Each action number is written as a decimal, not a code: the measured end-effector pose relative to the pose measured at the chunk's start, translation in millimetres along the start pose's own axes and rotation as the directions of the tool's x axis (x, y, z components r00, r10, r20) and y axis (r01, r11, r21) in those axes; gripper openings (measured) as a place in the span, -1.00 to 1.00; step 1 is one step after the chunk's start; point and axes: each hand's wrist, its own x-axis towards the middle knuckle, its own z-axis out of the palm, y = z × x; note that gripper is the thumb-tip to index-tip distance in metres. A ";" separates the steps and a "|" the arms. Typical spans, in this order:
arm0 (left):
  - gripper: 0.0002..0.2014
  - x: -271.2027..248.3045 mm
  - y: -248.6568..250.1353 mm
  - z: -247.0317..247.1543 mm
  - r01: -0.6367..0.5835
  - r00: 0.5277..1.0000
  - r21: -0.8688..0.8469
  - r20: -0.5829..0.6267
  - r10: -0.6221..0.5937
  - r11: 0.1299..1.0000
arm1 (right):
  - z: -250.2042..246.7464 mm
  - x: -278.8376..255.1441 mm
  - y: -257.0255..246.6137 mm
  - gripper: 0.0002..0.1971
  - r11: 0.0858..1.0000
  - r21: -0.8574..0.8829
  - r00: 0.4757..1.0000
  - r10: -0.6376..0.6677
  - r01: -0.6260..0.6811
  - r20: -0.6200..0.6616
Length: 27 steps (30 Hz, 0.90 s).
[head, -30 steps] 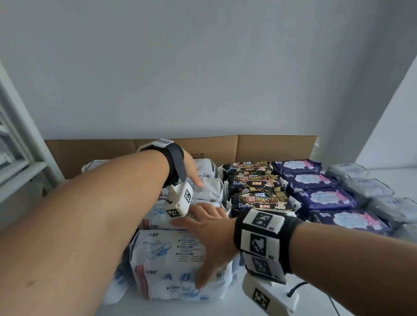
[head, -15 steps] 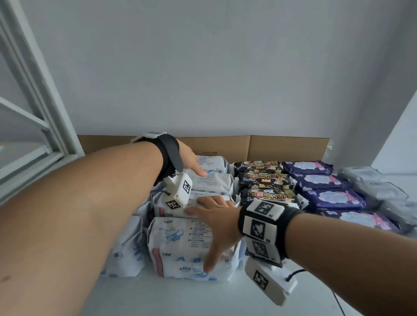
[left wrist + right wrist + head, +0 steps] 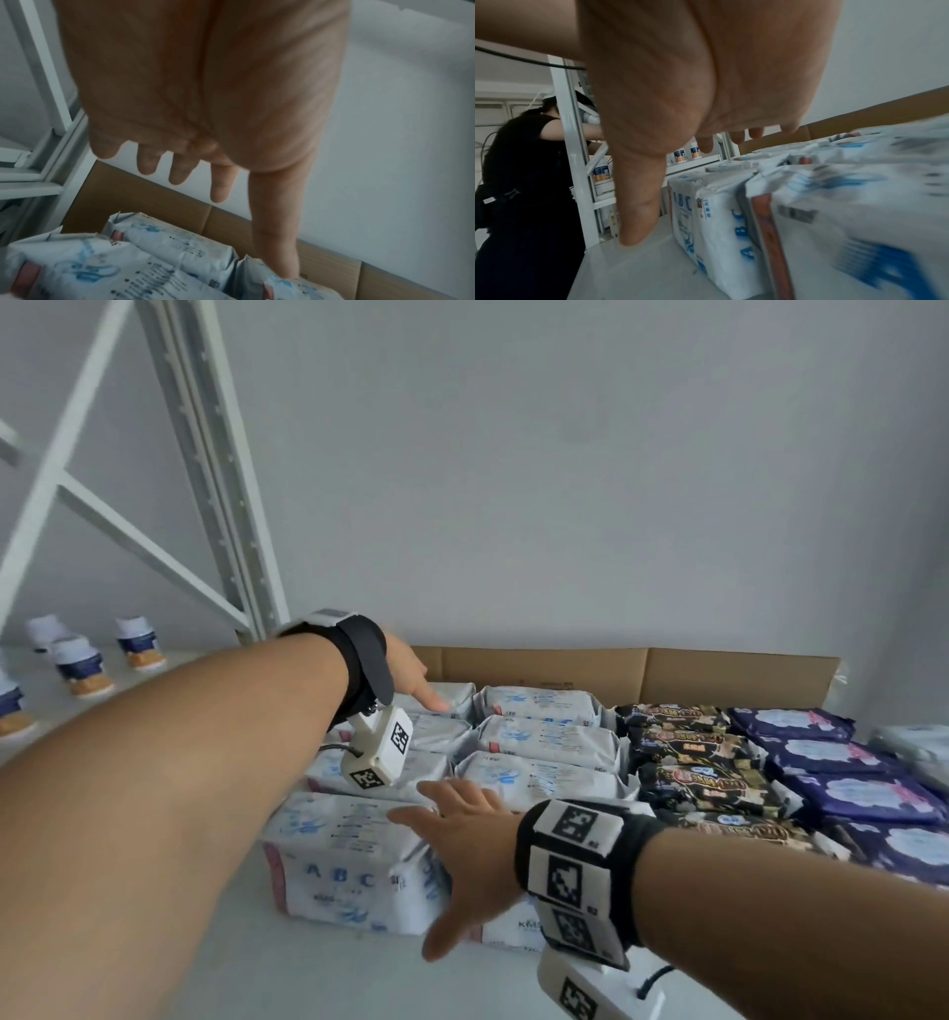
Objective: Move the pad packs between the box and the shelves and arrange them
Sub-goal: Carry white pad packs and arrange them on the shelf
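White pad packs [image 3: 544, 742] lie in rows on the white shelf [image 3: 318, 978], backed by a cardboard box wall [image 3: 642, 670]. A front pack printed ABC [image 3: 349, 860] stands at the shelf's near edge. My left hand [image 3: 411, 677] reaches to the back row, fingers straight, thumb tip touching a white pack [image 3: 290, 284]. My right hand [image 3: 462, 855] is spread flat over the front packs, its thumb hanging down in front of them. In the right wrist view the right hand [image 3: 693, 142] holds nothing beside the ABC pack [image 3: 711, 213].
Black packs [image 3: 688, 752] and purple packs [image 3: 832, 762] fill the rows to the right. A white shelf upright [image 3: 215, 469] rises at the left, with small bottles [image 3: 136, 644] on the neighbouring shelf. A person in dark clothes [image 3: 526, 182] stands at that shelving.
The head view has swung left and up, bringing the upright and bottles into sight. Both hands stay spread at the white packs, left at the back row, right at the front.
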 end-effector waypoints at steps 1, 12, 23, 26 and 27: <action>-0.10 5.9 -6.1 -0.6 -0.007 1.000 -0.003 0.004 0.007 1.000 | -0.3 9.3 -5.0 0.14 1.000 -0.011 1.000 0.002 -0.002 0.000; -0.25 90.9 -31.7 16.8 -0.172 0.984 0.176 0.068 0.162 0.969 | 17.1 90.8 -33.3 0.15 0.997 -0.071 0.998 -0.018 0.014 -0.054; -0.17 134.8 -37.7 15.0 -0.201 0.970 0.123 0.160 0.180 0.972 | 16.6 107.4 -28.5 0.09 0.999 -0.040 0.999 0.035 -0.037 -0.038; -0.15 140.0 -37.9 15.5 -0.187 0.965 0.060 0.197 0.172 0.981 | 14.2 111.9 -26.1 0.09 0.998 -0.041 0.998 0.048 -0.050 -0.043; -0.14 140.6 -37.7 16.1 -0.182 0.965 0.057 0.204 0.167 0.982 | 13.9 113.0 -25.5 0.09 0.998 -0.041 0.998 0.052 -0.054 -0.046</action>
